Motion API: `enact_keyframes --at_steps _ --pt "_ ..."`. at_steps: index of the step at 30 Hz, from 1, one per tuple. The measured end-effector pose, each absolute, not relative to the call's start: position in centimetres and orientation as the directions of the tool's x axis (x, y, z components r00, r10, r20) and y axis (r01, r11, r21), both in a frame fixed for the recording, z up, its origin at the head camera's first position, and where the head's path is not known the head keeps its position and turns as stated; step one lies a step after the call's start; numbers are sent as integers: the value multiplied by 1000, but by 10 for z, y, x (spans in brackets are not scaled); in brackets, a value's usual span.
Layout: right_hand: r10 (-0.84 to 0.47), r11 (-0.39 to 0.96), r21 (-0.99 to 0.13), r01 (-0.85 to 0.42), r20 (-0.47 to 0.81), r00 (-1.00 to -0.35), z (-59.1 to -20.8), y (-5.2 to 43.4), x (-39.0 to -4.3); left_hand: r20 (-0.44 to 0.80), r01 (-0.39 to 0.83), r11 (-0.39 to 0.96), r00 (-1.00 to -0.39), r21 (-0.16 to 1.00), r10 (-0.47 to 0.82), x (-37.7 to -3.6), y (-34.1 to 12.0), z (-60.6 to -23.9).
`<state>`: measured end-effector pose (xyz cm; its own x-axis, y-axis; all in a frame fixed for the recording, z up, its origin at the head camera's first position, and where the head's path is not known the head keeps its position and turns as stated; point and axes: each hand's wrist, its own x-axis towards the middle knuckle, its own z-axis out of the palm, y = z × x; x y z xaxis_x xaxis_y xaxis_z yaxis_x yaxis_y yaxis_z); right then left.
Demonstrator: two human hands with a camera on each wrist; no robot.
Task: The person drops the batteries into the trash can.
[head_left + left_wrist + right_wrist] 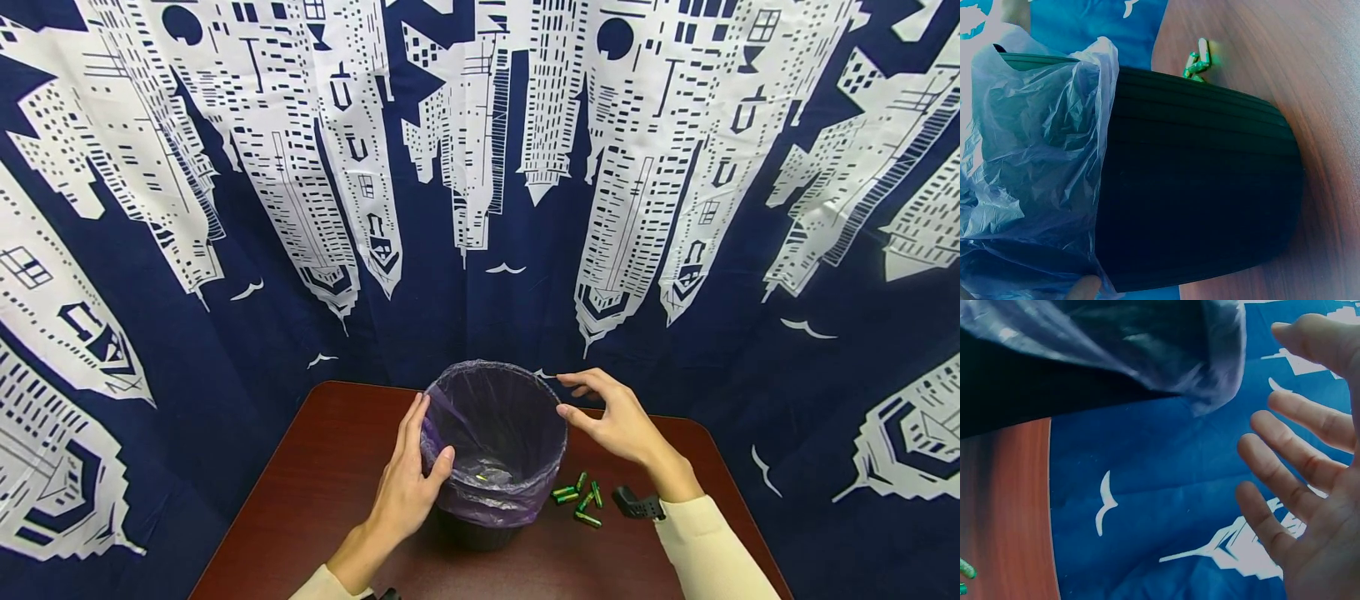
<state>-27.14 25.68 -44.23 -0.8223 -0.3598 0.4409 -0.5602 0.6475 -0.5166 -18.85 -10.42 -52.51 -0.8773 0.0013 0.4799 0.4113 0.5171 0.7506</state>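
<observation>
A dark ribbed trash can (1204,181) stands upright on the table. A thin purple plastic bag (517,504) lines it, with its edge folded down over the outside of the rim. My left hand (405,483) rests along the left side of the lined rim, fingers extended and thumb toward the near edge. Beside the right rim is my right hand (622,421), its fingers spread and loosely bent. The right wrist view shows a gap between these fingers (1272,459) and the bag, and nothing in the palm.
Several green cylindrical batteries (588,518) lie on the reddish-brown table (322,467), right of the can. A black strap device (637,504) is on the right wrist. Behind the table hangs a navy curtain (420,333) printed with white buildings and birds.
</observation>
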Motion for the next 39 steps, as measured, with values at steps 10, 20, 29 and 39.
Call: enact_keyframes --at_steps 10,20,29,39 --pt "-296 640 -542 -544 479 -826 -471 278 -262 468 403 523 -883 751 7 -188 -104 -525" --pt "-259 637 -593 -493 437 -861 -501 292 -250 468 402 518 -884 755 3 -188 -105 -525" --pt "-257 643 -634 -429 349 -901 -534 303 -243 466 399 519 -885 756 2 -189 -105 -526" --pt "-265 675 -668 -313 176 -948 -578 312 -234 460 401 510 -888 761 11 -189 -105 -524"
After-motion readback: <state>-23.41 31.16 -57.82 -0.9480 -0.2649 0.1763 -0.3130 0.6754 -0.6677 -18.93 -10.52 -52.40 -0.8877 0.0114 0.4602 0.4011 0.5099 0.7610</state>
